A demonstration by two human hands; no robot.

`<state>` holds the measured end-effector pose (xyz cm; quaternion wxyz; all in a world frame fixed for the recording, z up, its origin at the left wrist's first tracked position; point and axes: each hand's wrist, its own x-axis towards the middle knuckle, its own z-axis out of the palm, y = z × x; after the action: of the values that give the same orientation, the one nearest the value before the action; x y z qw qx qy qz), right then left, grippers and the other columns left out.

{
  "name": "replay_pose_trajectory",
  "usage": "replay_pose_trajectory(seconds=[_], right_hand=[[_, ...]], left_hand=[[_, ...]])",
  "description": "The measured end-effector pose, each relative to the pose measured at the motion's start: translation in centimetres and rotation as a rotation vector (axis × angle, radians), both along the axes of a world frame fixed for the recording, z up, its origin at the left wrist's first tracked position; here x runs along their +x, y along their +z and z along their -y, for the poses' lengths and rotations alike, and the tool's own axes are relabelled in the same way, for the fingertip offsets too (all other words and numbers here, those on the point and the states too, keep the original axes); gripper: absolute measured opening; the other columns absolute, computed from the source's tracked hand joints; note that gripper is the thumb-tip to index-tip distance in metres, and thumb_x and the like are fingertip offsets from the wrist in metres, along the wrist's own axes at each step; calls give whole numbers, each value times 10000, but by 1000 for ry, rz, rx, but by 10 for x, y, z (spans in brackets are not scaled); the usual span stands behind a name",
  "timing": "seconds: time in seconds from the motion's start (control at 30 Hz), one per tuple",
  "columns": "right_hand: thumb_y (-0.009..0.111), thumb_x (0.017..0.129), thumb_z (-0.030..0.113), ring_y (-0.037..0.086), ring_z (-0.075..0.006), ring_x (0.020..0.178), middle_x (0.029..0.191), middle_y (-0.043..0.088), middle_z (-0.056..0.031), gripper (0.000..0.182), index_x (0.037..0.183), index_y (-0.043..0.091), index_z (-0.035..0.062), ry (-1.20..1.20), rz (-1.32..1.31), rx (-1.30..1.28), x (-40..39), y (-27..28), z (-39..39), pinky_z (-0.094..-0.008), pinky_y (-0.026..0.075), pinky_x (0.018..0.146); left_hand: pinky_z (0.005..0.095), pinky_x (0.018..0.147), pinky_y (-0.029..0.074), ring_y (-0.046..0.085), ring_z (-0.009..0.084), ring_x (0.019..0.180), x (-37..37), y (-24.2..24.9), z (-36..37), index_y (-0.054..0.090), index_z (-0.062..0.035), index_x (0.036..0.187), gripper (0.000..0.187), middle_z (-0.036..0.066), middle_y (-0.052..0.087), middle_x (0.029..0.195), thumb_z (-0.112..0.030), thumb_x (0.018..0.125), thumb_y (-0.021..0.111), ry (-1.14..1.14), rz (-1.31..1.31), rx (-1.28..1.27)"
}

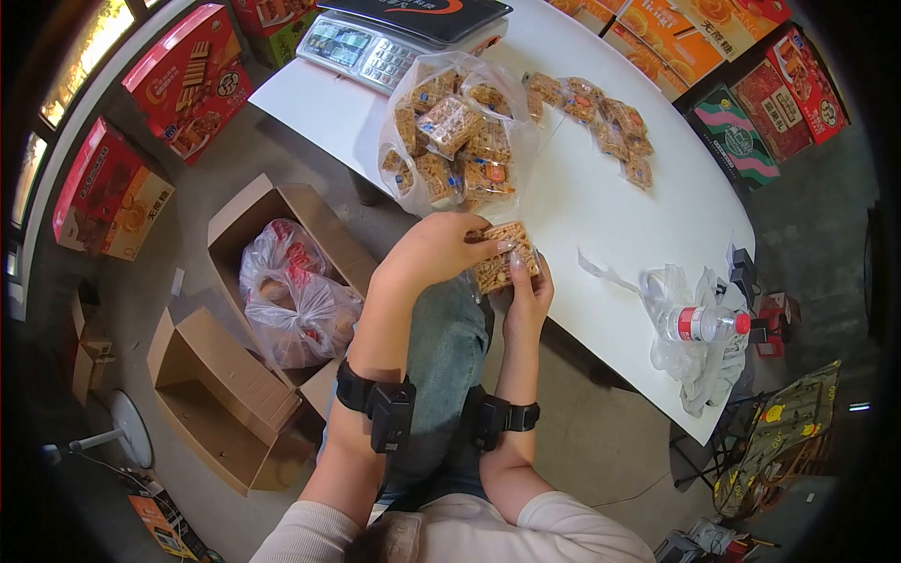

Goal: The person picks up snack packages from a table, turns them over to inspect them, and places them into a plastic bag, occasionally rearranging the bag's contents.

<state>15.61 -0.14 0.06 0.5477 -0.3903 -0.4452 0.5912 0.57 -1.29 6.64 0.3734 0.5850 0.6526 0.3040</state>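
Observation:
Between both hands, above my lap at the table's near edge, is a wrapped snack block [505, 258]. My left hand [458, 246] grips its left and upper side, with the thumb across its face. My right hand [531, 286] pinches it from the right and below, thumb on the front. Just beyond them, an open clear plastic bag [527, 141] full of similar wrapped snacks [449, 125] stands on the white table [601, 235]. Several more wrapped snacks [610, 139] lie in a loose group to the bag's right.
A digital scale [361, 52] is behind the bag. At the table's right end are a plastic bottle [699, 324] and crumpled bags [699, 375]. Open cartons [221, 389] sit on the floor at left, one holding a tied plastic bag [296, 300]. Gift boxes [192, 84] stand around.

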Motion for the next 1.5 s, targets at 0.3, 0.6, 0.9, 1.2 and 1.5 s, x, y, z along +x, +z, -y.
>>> replay_pose_trajectory(seconds=[0.3,0.6,0.9,1.2,1.5], right_hand=[[628,822,221,530,-63,677,835,582,-26,340,1044,520,-14,-11,-21,29,-1,-6,-2,-192,413,524],[638,813,230,532,-69,682,838,582,-43,390,1059,503,-41,-4,-14,-1,0,-2,0,-193,414,522],[652,800,206,545,-149,926,1039,567,-154,589,1190,387,-146,1,-16,-69,4,-13,-3,-262,432,794],[654,793,202,538,-174,961,1087,543,-187,669,1241,319,-164,-23,20,-112,5,-15,-3,-275,425,824],[654,792,196,536,-183,979,1104,534,-194,667,1242,318,-166,-14,12,-98,5,-15,-3,-281,421,840]], left_hand=[[335,706,455,604,292,764,0,0,0,601,23,962,370,197,626,852,-309,799,622,0,4,-27],[334,713,458,607,295,788,-1,4,1,606,12,965,390,190,629,861,-340,797,617,-6,4,-73],[343,722,456,603,308,813,-1,5,1,607,-5,1005,405,199,624,891,-350,792,615,-22,-26,-83],[348,724,457,603,306,810,-2,0,0,606,-3,999,392,199,622,887,-338,796,608,-34,-53,-84],[348,721,457,601,312,806,-2,-2,0,603,2,998,400,199,623,885,-343,796,609,-33,-69,-71]])
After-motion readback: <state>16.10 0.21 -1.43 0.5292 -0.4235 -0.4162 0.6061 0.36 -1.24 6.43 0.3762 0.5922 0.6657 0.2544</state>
